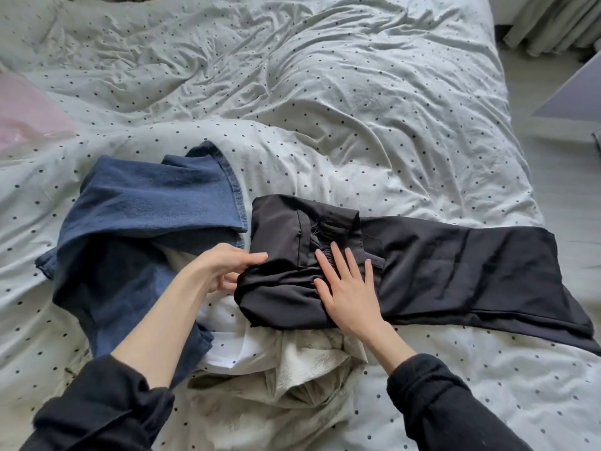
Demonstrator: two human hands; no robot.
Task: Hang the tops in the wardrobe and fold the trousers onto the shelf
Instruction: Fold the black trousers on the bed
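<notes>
We're early on: black trousers (406, 265) lie across the bed (325, 92), only part folded at the waist. Our left hand (224, 268) pinches the waist edge; right hand (349, 288) lies flat w/ fingers spread, pressing it down. Jeans (140, 229) and a pale top (292, 362) sit alongside, untouched. Wardrobe & shelf not in view, so nothing's put away as far as we see.

Black, blue and cream on dotted white bedding

Black trousers (439, 268) beside dark blue jeans (136, 222); a cream patterned top (292, 379) below; the white duvet (325, 109) carries small dark dots; pale pink plastic (26, 115) far left.
</notes>
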